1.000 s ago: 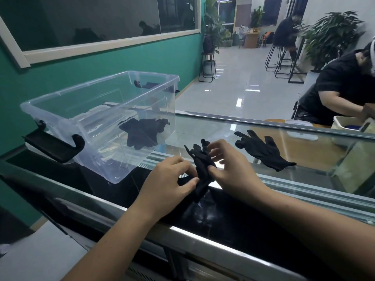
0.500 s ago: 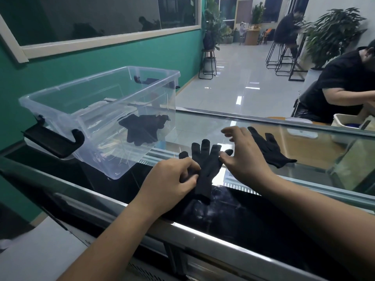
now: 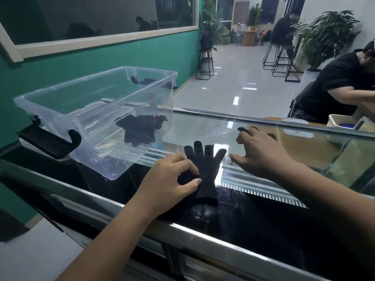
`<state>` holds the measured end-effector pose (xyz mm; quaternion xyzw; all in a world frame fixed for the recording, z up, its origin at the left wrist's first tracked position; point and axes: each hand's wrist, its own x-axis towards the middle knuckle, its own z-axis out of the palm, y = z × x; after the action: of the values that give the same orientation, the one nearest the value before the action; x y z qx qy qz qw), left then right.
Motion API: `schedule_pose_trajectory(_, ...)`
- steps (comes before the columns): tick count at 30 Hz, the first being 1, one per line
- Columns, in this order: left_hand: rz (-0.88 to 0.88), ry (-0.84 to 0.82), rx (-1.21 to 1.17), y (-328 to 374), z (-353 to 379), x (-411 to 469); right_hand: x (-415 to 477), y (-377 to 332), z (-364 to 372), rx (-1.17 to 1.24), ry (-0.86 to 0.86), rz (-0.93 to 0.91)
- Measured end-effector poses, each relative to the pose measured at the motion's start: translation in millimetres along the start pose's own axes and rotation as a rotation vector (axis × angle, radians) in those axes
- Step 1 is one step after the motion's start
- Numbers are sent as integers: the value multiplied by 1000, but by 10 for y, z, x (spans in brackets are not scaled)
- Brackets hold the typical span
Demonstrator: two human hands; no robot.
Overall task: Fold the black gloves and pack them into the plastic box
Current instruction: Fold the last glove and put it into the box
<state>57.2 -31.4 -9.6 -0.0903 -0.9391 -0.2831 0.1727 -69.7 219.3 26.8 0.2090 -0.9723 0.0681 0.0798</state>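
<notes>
**Box holds a dark glove bundle, one glove flat under my left hand, one under my right**

Clear rectangular plastic box [image 3: 97, 110] with black clip handles sits on the left of the glass counter top [image 3: 203, 126], lid off. Inside, on the floor toward its right wall: a dark bundle of black knit gloves [image 3: 140, 129], fingers pointing down-left. Can't tell how many are in the bundle through the plastic.

A second container, a white tub [image 3: 341, 123], stands at the far right by the other person in a black shirt [image 3: 332, 86]; contents too small to read, something blue in it.

Black knit glove laid flat [image 3: 205, 169] is just right of the box's near corner, not touching it. Cuff toward me, fingers spread and pointing away, thumb angled right. It straddles the dark near strip of the counter and the ribbed metal rail [image 3: 253, 185].

My left hand [image 3: 170, 183] is on the glove's left edge: thumb and curled fingers pinching the fabric at the palm/cuff area, pressing it to the counter.

My right hand [image 3: 261, 153] is to the right of that glove, apart from it, fingers spread and loosely bent, not closed on anything. It sits over a second black glove [image 3: 242, 129] farther back on the glass; only a few fingertips of that glove poke out past my knuckles. Can't tell whether my fingers actually touch it.
</notes>
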Motion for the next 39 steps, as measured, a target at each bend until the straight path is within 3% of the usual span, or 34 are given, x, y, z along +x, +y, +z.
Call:
schedule_pose_trajectory(7,33,-26,-54,45,-33,-11,-23,-14,-165,-101,-60,137)
schedule_pose_trajectory(13,50,45,-83,80,-41,-7,-10,-31,-184,-191,-99,88)
schedule_pose_trajectory(17,52,97,-83,80,-50,-3,23,-21,-142,-112,-42,45)
schedule_pose_trajectory(26,-32,156,-153,136,-103,47,-7,-260,-373,754,42,98)
schedule_pose_trajectory(30,-36,205,-199,259,-130,62,-17,-326,-468,1394,-116,201)
schedule_pose_trajectory(34,56,247,-132,455,-85,43,-24,-399,-435,1883,-266,315)
schedule_pose_trajectory(39,169,294,90,540,31,57,-70,-468,-254,2054,-437,350)
